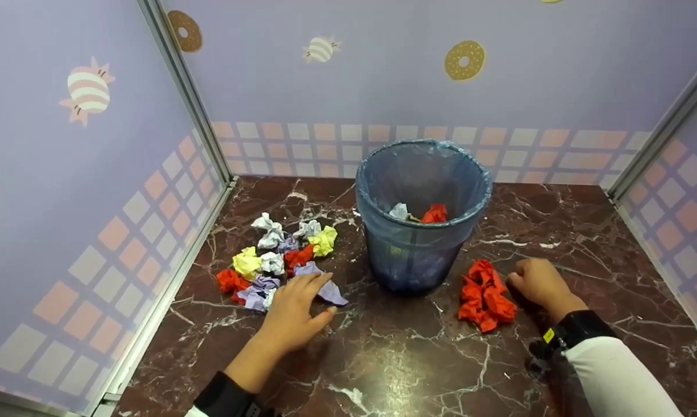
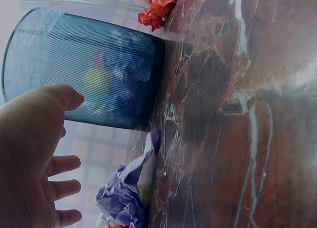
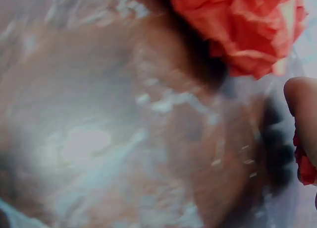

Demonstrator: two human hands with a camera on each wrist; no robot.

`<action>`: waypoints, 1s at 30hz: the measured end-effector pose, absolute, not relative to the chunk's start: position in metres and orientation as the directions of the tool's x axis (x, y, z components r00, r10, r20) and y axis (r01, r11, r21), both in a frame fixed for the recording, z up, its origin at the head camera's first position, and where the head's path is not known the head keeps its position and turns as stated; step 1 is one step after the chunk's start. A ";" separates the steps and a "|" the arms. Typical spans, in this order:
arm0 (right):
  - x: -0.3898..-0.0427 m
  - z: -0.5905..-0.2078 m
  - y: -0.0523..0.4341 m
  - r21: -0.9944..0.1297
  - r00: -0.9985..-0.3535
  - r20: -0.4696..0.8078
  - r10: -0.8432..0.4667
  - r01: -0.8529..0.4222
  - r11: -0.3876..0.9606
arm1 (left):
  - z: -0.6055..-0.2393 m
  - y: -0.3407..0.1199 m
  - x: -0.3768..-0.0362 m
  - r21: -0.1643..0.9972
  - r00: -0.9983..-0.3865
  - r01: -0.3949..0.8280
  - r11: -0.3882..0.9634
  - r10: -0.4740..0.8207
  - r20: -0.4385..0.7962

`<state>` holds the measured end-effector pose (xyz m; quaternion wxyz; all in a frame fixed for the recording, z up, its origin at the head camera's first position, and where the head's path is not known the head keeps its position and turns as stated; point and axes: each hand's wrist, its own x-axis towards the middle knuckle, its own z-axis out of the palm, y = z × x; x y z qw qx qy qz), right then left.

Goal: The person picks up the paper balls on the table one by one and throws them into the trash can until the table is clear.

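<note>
a few paper balls already lie in the bin [image 1: 422,191] at frame centre. the left hand [image 1: 293,313] rests flat, fingers straight, on the pile of crumpled papers [image 1: 279,258] centre-left; the right hand [image 1: 536,281] curls beside the red wads [image 1: 484,295], grip unclear. most papers remain on the worktop [image 1: 383,359].

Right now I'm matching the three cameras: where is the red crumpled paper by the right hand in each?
Head: red crumpled paper, lower right, beside the bin.
Left wrist: top edge, beyond the bin.
Right wrist: top right.
Shared landmark: marble tabletop.
</note>
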<state>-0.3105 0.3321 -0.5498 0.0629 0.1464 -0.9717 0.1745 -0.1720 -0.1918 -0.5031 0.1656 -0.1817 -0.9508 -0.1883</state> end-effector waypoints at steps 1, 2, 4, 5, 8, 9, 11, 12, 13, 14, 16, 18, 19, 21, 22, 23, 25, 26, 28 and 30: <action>-0.311 -0.545 0.331 -0.338 -0.948 0.182 -0.262 -0.310 0.888 | -0.503 -0.193 -0.172 0.300 -0.880 0.404 0.864 0.277 0.385; -0.313 -0.540 0.330 -0.357 -0.947 0.193 -0.258 -0.313 0.880 | -0.502 -0.195 -0.172 0.303 -0.882 0.398 0.866 0.270 0.386; -0.316 -0.526 0.328 -0.420 -0.955 0.186 -0.230 -0.289 0.860 | -0.501 -0.198 -0.171 0.308 -0.884 0.389 0.868 0.258 0.389; -0.318 -0.517 0.328 -0.457 -0.962 0.171 -0.213 -0.269 0.848 | -0.501 -0.199 -0.171 0.312 -0.889 0.379 0.871 0.250 0.382; -0.326 -0.486 0.328 -0.498 -0.966 0.163 -0.201 -0.256 0.828 | -0.500 -0.206 -0.171 0.319 -0.903 0.351 0.880 0.229 0.363; -0.329 -0.473 0.328 -0.499 -0.966 0.160 -0.201 -0.255 0.828 | -0.499 -0.208 -0.171 0.320 -0.907 0.342 0.884 0.222 0.357; -0.335 -0.447 0.327 -0.475 -0.961 0.180 -0.212 -0.274 0.836 | -0.498 -0.213 -0.171 0.324 -0.913 0.324 0.889 0.204 0.353; -0.337 -0.433 0.325 -0.462 -0.958 0.191 -0.212 -0.279 0.842 | -0.498 -0.216 -0.170 0.327 -0.913 0.319 0.890 0.196 0.359; -0.338 -0.419 0.324 -0.464 -0.960 0.187 -0.207 -0.271 0.843 | -0.498 -0.219 -0.170 0.330 -0.914 0.312 0.891 0.186 0.361; -0.339 -0.405 0.321 -0.475 -0.966 0.171 -0.193 -0.253 0.843 | -0.498 -0.222 -0.170 0.335 -0.914 0.306 0.891 0.176 0.365; -0.340 -0.377 0.315 -0.504 -0.973 0.156 -0.169 -0.226 0.834 | -0.497 -0.228 -0.169 0.341 -0.915 0.293 0.893 0.159 0.370; -0.340 -0.351 0.307 -0.521 -0.976 0.155 -0.155 -0.214 0.826 | -0.497 -0.233 -0.168 0.348 -0.918 0.281 0.894 0.144 0.370; -0.340 -0.338 0.303 -0.516 -0.973 0.167 -0.160 -0.224 0.827 | -0.496 -0.236 -0.168 0.354 -0.920 0.274 0.894 0.136 0.368; -0.341 -0.313 0.293 -0.491 -0.963 0.203 -0.180 -0.259 0.832 | -0.495 -0.241 -0.167 0.359 -0.922 0.262 0.896 0.122 0.367; -0.342 -0.303 0.287 -0.463 -0.950 0.240 -0.199 -0.292 0.837 | -0.495 -0.243 -0.167 0.362 -0.925 0.253 0.897 0.115 0.363; -0.343 -0.293 0.280 -0.428 -0.933 0.283 -0.223 -0.331 0.841 | -0.494 -0.245 -0.167 0.365 -0.927 0.247 0.898 0.109 0.360; -0.345 -0.276 0.267 -0.356 -0.892 0.361 -0.273 -0.402 0.843 | -0.494 -0.248 -0.167 0.369 -0.931 0.235 0.899 0.098 0.352; -0.346 -0.269 0.260 -0.325 -0.868 0.399 -0.295 -0.434 0.840 | -0.493 -0.250 -0.166 0.368 -0.932 0.230 0.901 0.096 0.348; -0.347 -0.258 0.243 -0.270 -0.821 0.468 -0.327 -0.485 0.832 | -0.493 -0.253 -0.166 0.369 -0.932 0.225 0.902 0.089 0.352; -0.347 -0.251 0.226 -0.275 -0.805 0.488 -0.338 -0.509 0.816 | -0.493 -0.256 -0.165 0.367 -0.929 0.221 0.903 0.080 0.362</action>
